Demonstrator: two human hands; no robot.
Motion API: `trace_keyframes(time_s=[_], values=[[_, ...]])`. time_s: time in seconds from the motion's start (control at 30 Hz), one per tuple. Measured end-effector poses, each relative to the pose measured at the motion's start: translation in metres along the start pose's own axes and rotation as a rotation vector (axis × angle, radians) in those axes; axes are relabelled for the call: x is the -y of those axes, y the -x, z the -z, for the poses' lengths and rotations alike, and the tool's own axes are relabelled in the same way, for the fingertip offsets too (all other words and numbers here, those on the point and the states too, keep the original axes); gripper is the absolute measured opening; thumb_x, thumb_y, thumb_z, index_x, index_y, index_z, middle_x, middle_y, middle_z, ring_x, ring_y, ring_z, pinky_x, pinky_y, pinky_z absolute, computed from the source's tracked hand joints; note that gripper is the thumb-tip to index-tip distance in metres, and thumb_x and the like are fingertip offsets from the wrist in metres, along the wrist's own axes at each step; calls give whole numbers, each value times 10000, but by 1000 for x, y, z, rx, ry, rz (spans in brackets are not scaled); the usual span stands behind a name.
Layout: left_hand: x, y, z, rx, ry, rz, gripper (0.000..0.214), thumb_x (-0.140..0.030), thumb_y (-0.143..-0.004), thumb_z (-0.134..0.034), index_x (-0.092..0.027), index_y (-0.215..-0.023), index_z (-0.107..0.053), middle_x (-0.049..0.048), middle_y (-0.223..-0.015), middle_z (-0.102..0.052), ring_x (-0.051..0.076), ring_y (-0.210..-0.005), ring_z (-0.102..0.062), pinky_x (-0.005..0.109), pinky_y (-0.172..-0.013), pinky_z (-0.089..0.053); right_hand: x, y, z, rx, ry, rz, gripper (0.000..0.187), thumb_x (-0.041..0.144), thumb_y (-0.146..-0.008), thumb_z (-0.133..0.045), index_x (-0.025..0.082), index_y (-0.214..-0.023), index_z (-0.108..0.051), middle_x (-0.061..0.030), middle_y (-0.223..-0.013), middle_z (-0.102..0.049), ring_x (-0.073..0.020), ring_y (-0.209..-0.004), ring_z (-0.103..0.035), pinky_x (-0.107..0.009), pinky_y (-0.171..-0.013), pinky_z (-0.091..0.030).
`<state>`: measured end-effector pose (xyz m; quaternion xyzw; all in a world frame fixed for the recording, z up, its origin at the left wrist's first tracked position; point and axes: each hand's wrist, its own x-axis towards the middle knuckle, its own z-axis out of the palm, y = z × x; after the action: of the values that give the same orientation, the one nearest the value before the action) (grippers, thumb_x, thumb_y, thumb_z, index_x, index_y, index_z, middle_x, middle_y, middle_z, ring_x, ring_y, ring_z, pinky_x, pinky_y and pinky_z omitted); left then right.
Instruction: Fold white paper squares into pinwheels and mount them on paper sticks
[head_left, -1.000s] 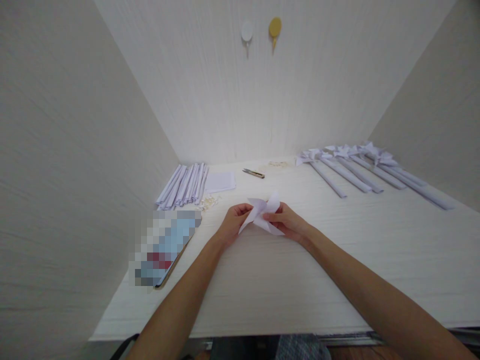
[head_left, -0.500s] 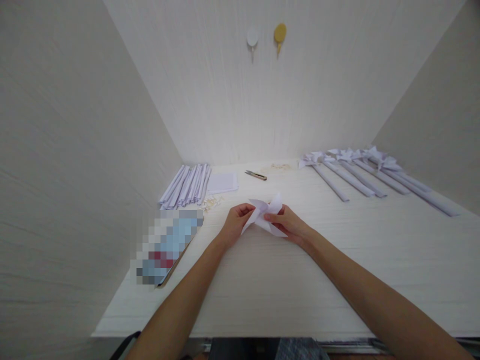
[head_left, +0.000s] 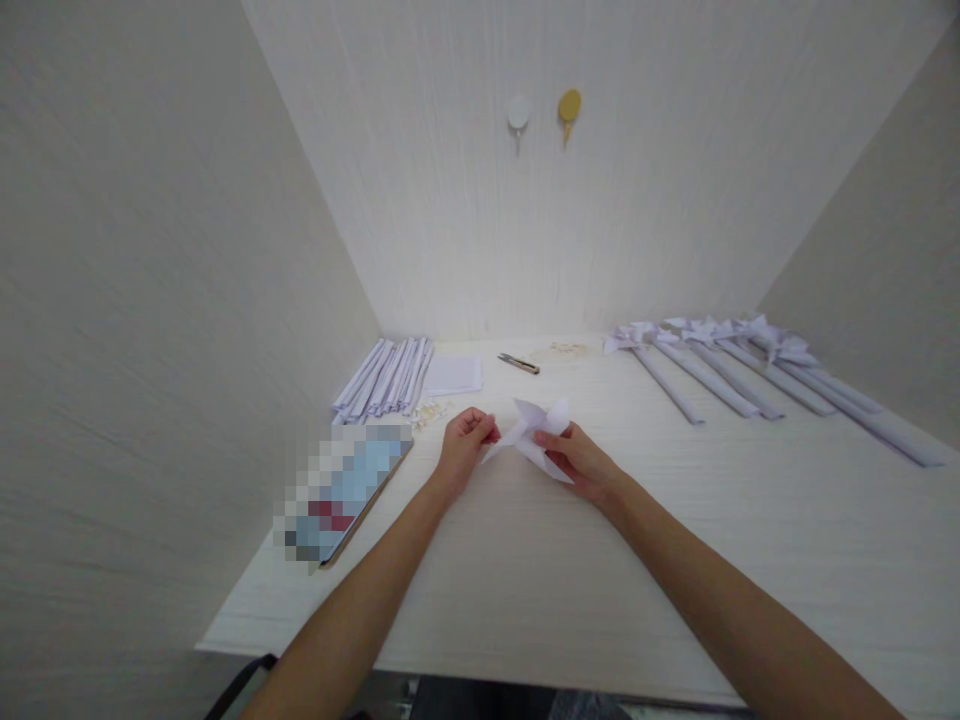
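Note:
A white folded paper pinwheel (head_left: 534,435) is held above the middle of the table. My right hand (head_left: 581,458) grips its right side, with the thumb pressed over the centre and the fingers behind. Just left of the pinwheel is my left hand (head_left: 466,445), its thumb and fingertips pinched together near the left blade. Whatever those fingertips hold, if anything, is too small to make out. Behind the hands lie small thread snips (head_left: 518,363) on the white table (head_left: 480,580).
At the left are a bundle of rolled paper sticks (head_left: 386,378), a stack of paper squares (head_left: 454,375), small pale bits (head_left: 433,413) and a blurred phone-like object (head_left: 349,497). Several pinwheels on sticks (head_left: 697,365) lie at the right. Two hooks, one yellow (head_left: 569,106), are on the back wall.
My left hand has come off the pinwheel's left blade and moved slightly left, fingertips still pinched. My right hand keeps its hold. The camera view has tilted slightly up.

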<state>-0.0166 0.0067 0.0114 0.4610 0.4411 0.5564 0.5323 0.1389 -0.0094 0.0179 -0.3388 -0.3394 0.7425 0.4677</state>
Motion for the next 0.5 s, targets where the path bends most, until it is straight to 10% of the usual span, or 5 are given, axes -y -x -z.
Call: trace_keyframes(time_s=[0.5], values=[[-43, -80, 23, -354, -641, -101, 176, -257, -731, -445, -172, -578, -422, 25, -601, -554, 102, -574, -520, 225, -577, -396, 8, 3, -1, 0, -99, -28, 278, 243, -368, -801, 168, -581, -638, 27, -558, -642, -94, -516, -552, -215, -522, -424]])
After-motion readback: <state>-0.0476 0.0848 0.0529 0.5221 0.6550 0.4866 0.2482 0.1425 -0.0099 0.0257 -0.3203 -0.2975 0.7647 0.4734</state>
